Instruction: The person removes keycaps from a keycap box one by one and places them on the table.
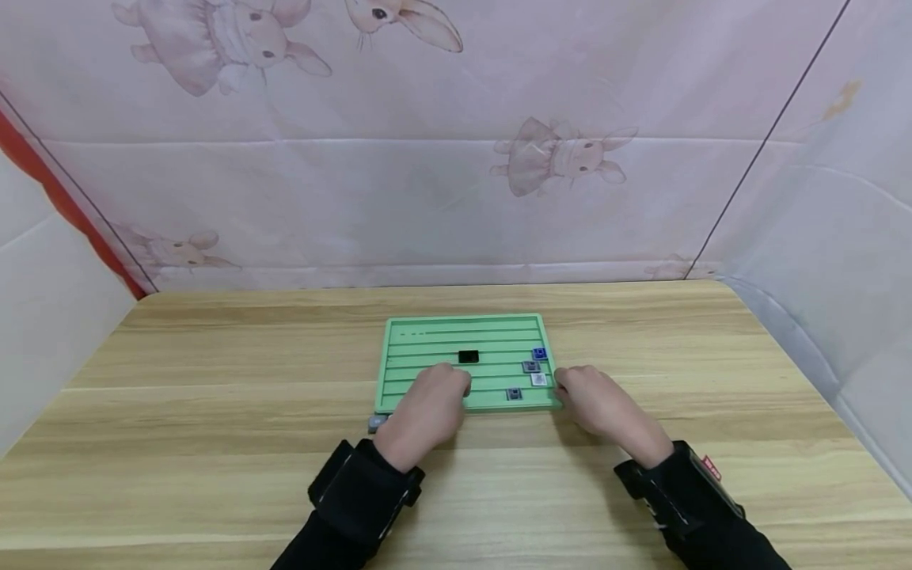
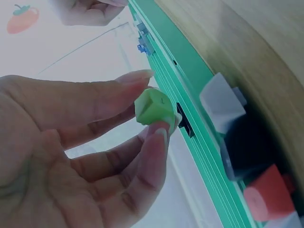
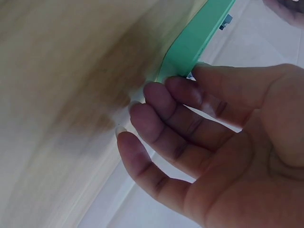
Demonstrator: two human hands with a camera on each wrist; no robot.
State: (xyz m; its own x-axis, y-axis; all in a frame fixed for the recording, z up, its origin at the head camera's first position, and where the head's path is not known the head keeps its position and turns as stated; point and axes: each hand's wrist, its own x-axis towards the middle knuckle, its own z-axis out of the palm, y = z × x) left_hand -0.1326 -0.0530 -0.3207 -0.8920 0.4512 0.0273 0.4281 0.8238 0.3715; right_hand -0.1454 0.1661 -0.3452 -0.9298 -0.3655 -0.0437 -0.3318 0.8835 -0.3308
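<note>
Between the thumb and fingers of my left hand (image 1: 431,408) is a small light green keycap (image 2: 154,108), pinched over the near side of a ridged green tray (image 1: 420,328). My right hand (image 1: 598,400) grips the tray's near right corner, thumb and curled fingers at its edge in the right wrist view. A black keycap (image 1: 468,357) lies on the tray's middle rows. Toward the right side sit several small pieces, among them a blue one (image 1: 539,354), a white one (image 1: 538,380) and a dark purple one (image 1: 514,393).
By the tray's near left corner is a grey piece (image 1: 378,423). The left wrist view shows white (image 2: 222,102), black (image 2: 249,147) and red (image 2: 269,194) keycaps along the near edge. The wooden table (image 1: 214,443) meets a rabbit-printed curtain (image 1: 399,198) behind.
</note>
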